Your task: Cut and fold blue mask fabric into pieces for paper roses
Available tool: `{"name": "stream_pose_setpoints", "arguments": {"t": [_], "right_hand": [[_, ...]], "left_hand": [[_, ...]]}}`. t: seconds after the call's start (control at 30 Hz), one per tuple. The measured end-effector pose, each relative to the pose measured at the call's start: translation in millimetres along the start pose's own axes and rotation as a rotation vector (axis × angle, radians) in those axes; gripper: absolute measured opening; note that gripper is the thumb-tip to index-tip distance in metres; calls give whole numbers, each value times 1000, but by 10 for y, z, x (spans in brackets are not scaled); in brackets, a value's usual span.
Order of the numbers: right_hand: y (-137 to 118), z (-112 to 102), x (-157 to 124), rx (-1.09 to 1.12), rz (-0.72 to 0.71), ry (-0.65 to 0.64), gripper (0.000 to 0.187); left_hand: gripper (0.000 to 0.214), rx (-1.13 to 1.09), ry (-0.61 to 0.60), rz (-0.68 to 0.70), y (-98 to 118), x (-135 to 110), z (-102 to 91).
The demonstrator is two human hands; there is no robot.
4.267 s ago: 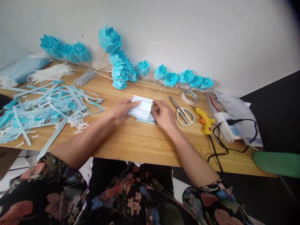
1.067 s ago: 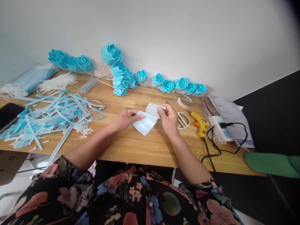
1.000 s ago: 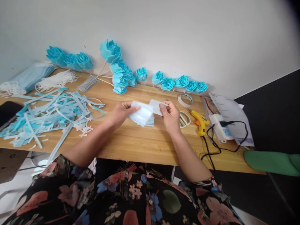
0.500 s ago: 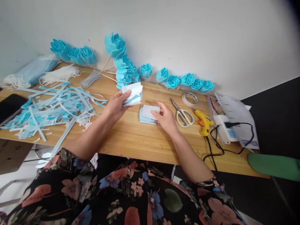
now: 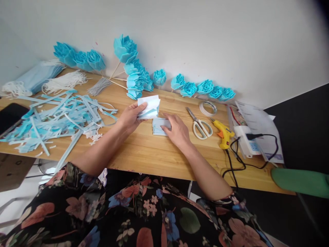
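My left hand (image 5: 131, 116) pinches a small bundle of cut white and light-blue fabric pieces (image 5: 148, 106), thumb on top, raised a little above the table. Right of it, a low stack of pale-blue fabric pieces (image 5: 157, 127) lies on the wood. My right hand (image 5: 178, 130) rests at the right side of this stack, thumb over its top and fingers stretched across the far edge. Its thumb and fingers stand apart, and I make out no piece between them. The palm hides the stack's right end.
Blue fabric flowers (image 5: 189, 89) on sticks line the wall. Fabric strips (image 5: 59, 120) heap on the left by a phone (image 5: 11, 118), grey wires (image 5: 99, 86) and folded masks (image 5: 38, 77). To the right lie scissors (image 5: 199, 123), tape (image 5: 208, 108), a yellow glue gun (image 5: 224, 133) and a power strip (image 5: 246, 141).
My left hand has shifted slightly right and down with its bundle. The white piece under my right hand no longer shows; pale blue tops the stack, and the right hand has moved slightly left.
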State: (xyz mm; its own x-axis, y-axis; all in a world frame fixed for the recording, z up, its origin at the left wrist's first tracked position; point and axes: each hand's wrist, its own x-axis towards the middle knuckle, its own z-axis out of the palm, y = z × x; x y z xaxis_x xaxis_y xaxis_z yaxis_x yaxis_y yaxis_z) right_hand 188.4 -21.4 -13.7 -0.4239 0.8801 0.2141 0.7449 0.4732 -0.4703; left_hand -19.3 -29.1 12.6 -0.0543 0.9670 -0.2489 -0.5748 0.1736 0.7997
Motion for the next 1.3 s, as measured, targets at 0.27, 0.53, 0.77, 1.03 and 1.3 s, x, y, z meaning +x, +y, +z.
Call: {"name": "stream_pose_setpoints", "arguments": {"t": [0.27,0.53,0.77,1.03,1.3], "right_hand": [[-1,-71,17,416,58,175,24],[-31,-75,-15,696,143,28,48],[-3,-45,-3,604,189,49,39],[31,-71,22,651,257,82,32],[200,-135,104,825,276,289,28]], "left_hand": [[29,167,-115,62,-139,-40,48],[34,462,-212,186,-221,-130,65],[38,437,-221,175,-247,-92,44],[43,340,-188,162,-252,-50,24],[25,143,-56,184,-92,1,-15]]}}
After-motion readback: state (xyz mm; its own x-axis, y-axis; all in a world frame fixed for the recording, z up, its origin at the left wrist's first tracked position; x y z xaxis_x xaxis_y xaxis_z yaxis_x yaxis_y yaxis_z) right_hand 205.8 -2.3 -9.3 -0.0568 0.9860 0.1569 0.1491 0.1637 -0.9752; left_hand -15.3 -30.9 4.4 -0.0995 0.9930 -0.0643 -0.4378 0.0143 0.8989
